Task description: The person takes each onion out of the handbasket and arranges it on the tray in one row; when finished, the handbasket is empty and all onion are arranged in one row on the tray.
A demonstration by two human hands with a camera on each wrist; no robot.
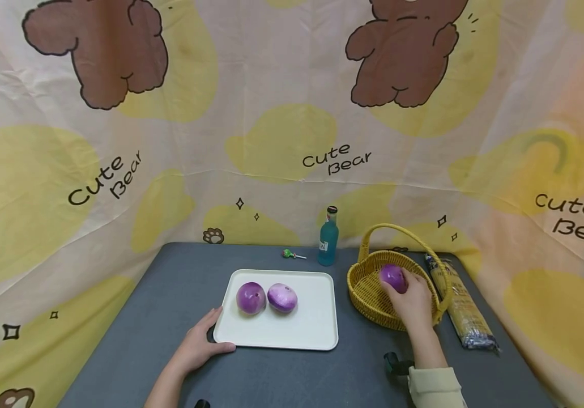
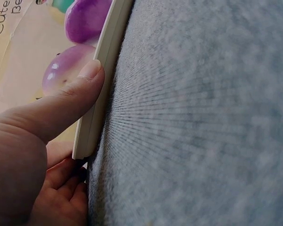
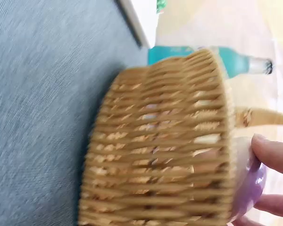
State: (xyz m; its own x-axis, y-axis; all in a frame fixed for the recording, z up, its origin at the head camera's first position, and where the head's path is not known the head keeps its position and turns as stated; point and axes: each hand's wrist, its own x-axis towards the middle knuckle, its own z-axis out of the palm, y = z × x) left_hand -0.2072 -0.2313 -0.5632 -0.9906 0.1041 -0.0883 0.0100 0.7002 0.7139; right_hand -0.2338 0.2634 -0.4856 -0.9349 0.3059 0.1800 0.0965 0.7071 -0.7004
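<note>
My right hand (image 1: 414, 300) holds a glossy purple round vegetable (image 1: 393, 277) inside the mouth of a yellow woven basket (image 1: 373, 309). In the right wrist view, fingertips curl round the purple vegetable (image 3: 254, 188) at the basket's rim, partly hidden by the weave (image 3: 155, 141). My left hand (image 1: 197, 343) grips the near left corner of a white tray (image 1: 292, 334), its thumb on the front rim (image 2: 100, 94) and fingers at the left side. On the tray sit two more purple round vegetables, one darker (image 1: 251, 298), one paler and flatter (image 1: 282, 298).
Behind the tray a blue bottle (image 1: 328, 241) stands upright, beside a green-wrapped lollipop (image 1: 292, 254). A long clear packet of yellowish sticks (image 1: 467, 306) lies right of the basket, whose handle (image 1: 404, 228) arches over it. A printed cloth hangs behind the grey table (image 1: 144, 306).
</note>
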